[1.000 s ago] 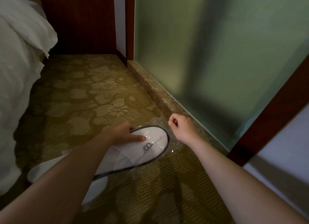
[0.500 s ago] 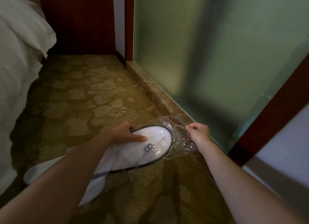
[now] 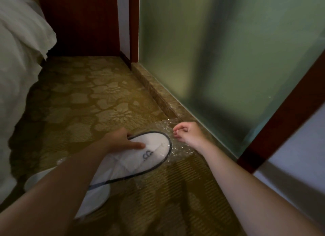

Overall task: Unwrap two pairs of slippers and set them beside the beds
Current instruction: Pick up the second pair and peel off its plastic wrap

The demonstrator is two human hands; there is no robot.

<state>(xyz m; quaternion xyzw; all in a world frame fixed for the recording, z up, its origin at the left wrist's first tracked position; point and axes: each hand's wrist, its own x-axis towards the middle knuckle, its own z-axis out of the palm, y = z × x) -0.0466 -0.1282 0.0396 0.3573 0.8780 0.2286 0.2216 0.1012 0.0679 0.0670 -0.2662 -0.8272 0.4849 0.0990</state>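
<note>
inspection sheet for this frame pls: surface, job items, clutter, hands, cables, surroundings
Surface: patterned carpet, dim light, shadowed near the bed.
Job's things: wrapped slipper, white with dark trim, lies on the carpet with clear plastic wrap bunched past its toe end. A second white slipper lies partly under the left forearm; whether it is wrapped cannot be told.
Clutter: nothing seen.
Hands: left hand presses on the wrapped slipper, fingers flat on top. Right hand is curled at the plastic wrap beyond the toe; whether it pinches the film cannot be told.
Cables: nothing seen.
Surroundings: white bedding at left, frosted glass panel at right above a stone sill, dark wood frame.
</note>
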